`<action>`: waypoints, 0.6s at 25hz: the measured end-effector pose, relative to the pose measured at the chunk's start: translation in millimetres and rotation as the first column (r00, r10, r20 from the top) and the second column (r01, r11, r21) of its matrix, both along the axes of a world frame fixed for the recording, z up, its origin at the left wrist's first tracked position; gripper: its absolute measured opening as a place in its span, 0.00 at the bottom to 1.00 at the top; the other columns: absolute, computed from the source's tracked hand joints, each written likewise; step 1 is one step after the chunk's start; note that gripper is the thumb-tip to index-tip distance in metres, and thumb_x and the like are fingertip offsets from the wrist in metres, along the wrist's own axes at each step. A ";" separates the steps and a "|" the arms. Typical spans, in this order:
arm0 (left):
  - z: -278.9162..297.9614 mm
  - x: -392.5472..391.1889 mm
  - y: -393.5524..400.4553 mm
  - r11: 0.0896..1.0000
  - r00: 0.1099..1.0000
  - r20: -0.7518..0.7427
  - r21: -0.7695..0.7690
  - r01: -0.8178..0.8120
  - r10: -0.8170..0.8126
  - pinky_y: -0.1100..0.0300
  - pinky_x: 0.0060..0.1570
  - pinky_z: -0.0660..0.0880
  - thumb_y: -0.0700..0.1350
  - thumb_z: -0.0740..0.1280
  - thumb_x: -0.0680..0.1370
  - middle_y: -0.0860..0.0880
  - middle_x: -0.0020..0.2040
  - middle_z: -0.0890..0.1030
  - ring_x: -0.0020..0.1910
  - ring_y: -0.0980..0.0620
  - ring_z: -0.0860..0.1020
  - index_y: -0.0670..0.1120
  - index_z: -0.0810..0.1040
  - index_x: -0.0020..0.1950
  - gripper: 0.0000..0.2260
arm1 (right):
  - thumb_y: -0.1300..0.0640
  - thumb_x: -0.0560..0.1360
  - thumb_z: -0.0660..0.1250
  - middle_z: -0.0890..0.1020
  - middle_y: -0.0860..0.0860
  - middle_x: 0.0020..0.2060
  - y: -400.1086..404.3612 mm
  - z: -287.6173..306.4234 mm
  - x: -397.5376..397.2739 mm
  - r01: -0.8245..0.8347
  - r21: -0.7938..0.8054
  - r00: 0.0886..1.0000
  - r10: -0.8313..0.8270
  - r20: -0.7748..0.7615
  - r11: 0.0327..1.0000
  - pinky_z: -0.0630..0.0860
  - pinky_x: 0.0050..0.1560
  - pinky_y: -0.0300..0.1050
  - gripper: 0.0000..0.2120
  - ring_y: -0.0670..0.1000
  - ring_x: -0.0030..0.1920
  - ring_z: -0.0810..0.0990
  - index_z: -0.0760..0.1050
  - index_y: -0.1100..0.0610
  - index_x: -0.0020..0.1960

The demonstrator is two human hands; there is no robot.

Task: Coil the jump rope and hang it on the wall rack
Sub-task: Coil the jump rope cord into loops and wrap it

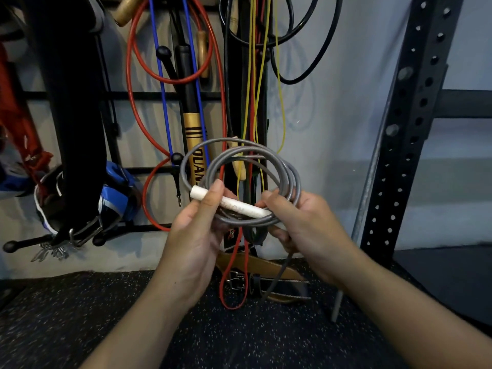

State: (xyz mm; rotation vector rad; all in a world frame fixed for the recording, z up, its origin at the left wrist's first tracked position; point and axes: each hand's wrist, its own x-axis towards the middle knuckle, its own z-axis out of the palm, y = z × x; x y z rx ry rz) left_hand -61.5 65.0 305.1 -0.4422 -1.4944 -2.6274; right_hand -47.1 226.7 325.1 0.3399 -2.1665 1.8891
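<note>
A grey jump rope is wound into several loops in front of me, with its white handle lying across the lower part of the coil. My left hand pinches the handle near its left end, thumb on top. My right hand grips the right side of the coil and the handle's other end. A loose grey tail hangs down from under my right hand toward the floor. The black wall rack with ball-tipped pegs is behind, at the centre left.
Red, blue, yellow and black ropes hang on the rack, along with a gold-and-black bat and a black belt. A brown leather belt lies on the speckled floor. A perforated black steel upright stands at right.
</note>
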 end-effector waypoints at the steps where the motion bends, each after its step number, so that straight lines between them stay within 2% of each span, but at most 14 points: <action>1: -1.0 -2.1 -4.7 0.999 0.999 0.014 0.001 0.034 -0.034 0.53 0.55 0.79 0.48 0.71 0.73 0.49 0.40 0.84 0.46 0.50 0.82 0.45 0.83 0.47 0.08 | 0.56 0.83 0.64 0.71 0.47 0.21 5.5 4.0 -2.4 0.019 0.097 0.999 -0.015 -0.033 0.995 0.65 0.22 0.35 0.14 0.43 0.20 0.67 0.79 0.65 0.44; 2: -0.3 -3.7 -9.3 0.998 0.997 0.034 0.008 0.062 -0.062 0.55 0.52 0.82 0.44 0.71 0.73 0.47 0.42 0.85 0.46 0.49 0.83 0.45 0.82 0.51 0.09 | 0.57 0.83 0.64 0.71 0.47 0.21 11.8 7.6 -4.9 0.035 0.198 0.997 -0.022 -0.069 0.980 0.65 0.23 0.35 0.15 0.43 0.20 0.68 0.77 0.67 0.44; 4: 5.0 -7.5 -20.6 0.998 0.997 0.056 -0.028 0.050 -0.048 0.57 0.45 0.83 0.38 0.71 0.69 0.46 0.47 0.88 0.46 0.48 0.86 0.46 0.79 0.63 0.21 | 0.57 0.82 0.64 0.73 0.47 0.20 22.2 14.7 -6.4 0.043 0.404 0.992 0.010 -0.129 0.914 0.67 0.25 0.35 0.14 0.42 0.21 0.69 0.76 0.66 0.43; 5: 8.8 -9.3 -28.4 0.994 1.000 0.027 -0.107 0.013 -0.010 0.57 0.47 0.83 0.38 0.72 0.68 0.47 0.52 0.89 0.47 0.50 0.87 0.49 0.75 0.69 0.29 | 0.57 0.81 0.65 0.74 0.47 0.21 25.8 17.6 -6.6 0.045 0.502 0.989 0.033 -0.146 0.864 0.68 0.27 0.36 0.13 0.42 0.22 0.70 0.76 0.63 0.42; 6: 14.1 -9.0 -35.2 0.969 0.999 -0.044 -0.246 -0.032 0.022 0.56 0.54 0.81 0.39 0.75 0.68 0.51 0.58 0.88 0.52 0.54 0.86 0.54 0.71 0.73 0.35 | 0.56 0.81 0.66 0.75 0.47 0.23 27.9 20.0 -6.2 0.051 0.593 0.988 0.047 -0.150 0.803 0.69 0.28 0.38 0.11 0.42 0.23 0.70 0.76 0.60 0.41; 7: 19.9 -7.8 -41.5 0.893 0.988 -0.150 -0.440 -0.094 0.030 0.54 0.64 0.77 0.44 0.80 0.68 0.56 0.64 0.84 0.60 0.57 0.83 0.61 0.66 0.75 0.40 | 0.55 0.79 0.67 0.75 0.48 0.24 28.6 21.7 -5.6 0.053 0.671 0.988 0.057 -0.141 0.740 0.70 0.30 0.41 0.10 0.42 0.24 0.71 0.77 0.58 0.41; 8: 26.0 -5.1 -45.6 0.752 0.965 -0.262 -0.637 -0.170 -0.003 0.53 0.71 0.69 0.52 0.82 0.66 0.61 0.70 0.78 0.69 0.60 0.76 0.69 0.62 0.76 0.45 | 0.54 0.78 0.68 0.76 0.48 0.26 27.6 22.6 -4.5 0.045 0.729 0.989 0.070 -0.127 0.683 0.71 0.31 0.42 0.09 0.43 0.26 0.71 0.77 0.56 0.41; 9: 31.3 -0.6 -45.7 0.556 0.934 -0.350 -0.792 -0.254 -0.071 0.54 0.74 0.61 0.60 0.83 0.63 0.65 0.76 0.70 0.75 0.63 0.66 0.74 0.56 0.75 0.49 | 0.54 0.77 0.69 0.76 0.48 0.27 25.1 23.4 -2.7 0.037 0.770 0.988 0.090 -0.122 0.637 0.71 0.32 0.44 0.08 0.44 0.27 0.72 0.78 0.55 0.41; 10: 36.6 4.8 -42.1 0.345 0.904 -0.402 -0.877 -0.334 -0.144 0.55 0.75 0.55 0.65 0.82 0.59 0.68 0.78 0.62 0.77 0.64 0.58 0.77 0.51 0.74 0.53 | 0.54 0.76 0.70 0.76 0.48 0.28 21.7 24.1 -0.5 0.033 0.802 0.985 0.118 -0.128 0.596 0.71 0.32 0.44 0.07 0.45 0.28 0.71 0.78 0.55 0.40; 11: 40.6 9.9 -35.7 0.175 0.881 -0.429 -0.900 -0.399 -0.197 0.55 0.75 0.51 0.68 0.80 0.57 0.71 0.77 0.57 0.78 0.64 0.52 0.78 0.48 0.73 0.55 | 0.54 0.75 0.70 0.75 0.48 0.28 17.8 24.8 2.4 0.033 0.828 0.980 0.145 -0.138 0.560 0.70 0.32 0.42 0.07 0.44 0.28 0.70 0.77 0.53 0.39; 12: 43.3 15.5 -27.3 0.067 0.861 -0.452 -0.891 -0.449 -0.233 0.53 0.76 0.50 0.70 0.79 0.56 0.74 0.74 0.55 0.78 0.63 0.50 0.78 0.47 0.73 0.55 | 0.54 0.74 0.70 0.75 0.48 0.28 14.2 26.3 4.8 0.035 0.847 0.975 0.167 -0.145 0.531 0.68 0.30 0.39 0.08 0.44 0.27 0.70 0.75 0.51 0.37; 13: 44.0 19.9 -20.1 0.021 0.845 -0.470 -0.876 -0.481 -0.257 0.51 0.77 0.53 0.71 0.78 0.56 0.76 0.71 0.58 0.77 0.63 0.54 0.77 0.50 0.72 0.52 | 0.54 0.74 0.71 0.74 0.47 0.27 11.1 28.0 7.2 0.037 0.863 0.973 0.180 -0.147 0.503 0.67 0.29 0.37 0.10 0.45 0.26 0.69 0.74 0.49 0.36; 14: 43.1 21.4 -15.4 0.024 0.833 -0.483 -0.868 -0.496 -0.269 0.51 0.75 0.64 0.71 0.78 0.56 0.77 0.67 0.65 0.73 0.65 0.63 0.76 0.55 0.70 0.48 | 0.53 0.73 0.71 0.75 0.47 0.27 8.6 29.5 8.8 0.042 0.881 0.971 0.188 -0.148 0.471 0.68 0.29 0.37 0.10 0.45 0.26 0.70 0.73 0.48 0.35; 15: 41.8 20.3 -13.8 0.047 0.832 -0.485 -0.870 -0.492 -0.268 0.52 0.65 0.74 0.70 0.79 0.57 0.73 0.60 0.73 0.64 0.66 0.72 0.73 0.62 0.66 0.42 | 0.53 0.73 0.71 0.75 0.47 0.28 6.8 30.2 10.1 0.052 0.899 0.969 0.197 -0.151 0.435 0.69 0.29 0.37 0.10 0.45 0.27 0.71 0.73 0.47 0.36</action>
